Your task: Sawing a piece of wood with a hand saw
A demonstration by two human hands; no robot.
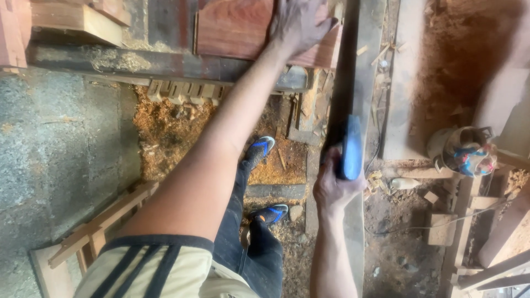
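My left hand [298, 23] lies flat, fingers spread, on a reddish wooden board [234, 27] at the top of the view, pressing on its right end. My right hand [333, 182] grips the blue handle [351, 148] of a hand saw. The saw's dark blade [346, 60] runs straight up from the handle along the board's right edge. Both my arms reach forward, the left one stretched out long. Below them my feet [264, 182] in blue sandals stand on sawdust.
A dark beam [138, 63] carries the board. Sawdust and wood scraps [171, 121] lie under it. A wooden frame [94, 226] leans at lower left on the concrete floor. At right stand planks, offcuts, a thin cable and a bucket of rags [464, 152].
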